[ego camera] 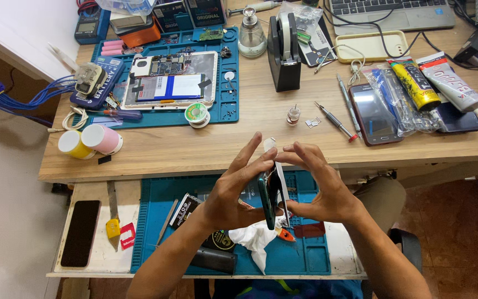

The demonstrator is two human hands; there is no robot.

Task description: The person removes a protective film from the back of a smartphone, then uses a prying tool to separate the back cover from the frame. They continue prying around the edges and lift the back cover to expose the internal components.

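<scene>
Gripping upright phone (268, 196), edge-on

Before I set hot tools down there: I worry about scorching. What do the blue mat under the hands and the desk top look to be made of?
The blue mat looks like matte silicone or rubber: an even, dull colour with moulded compartments and ribs. The desk top looks like light wood or wood-look laminate, with visible grain and a smooth, low sheen; which one, the picture leaves open.

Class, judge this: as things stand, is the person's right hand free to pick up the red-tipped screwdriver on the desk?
Probably not: the right hand and left hand both grip the phone. The screwdriver lies unobstructed.
</scene>
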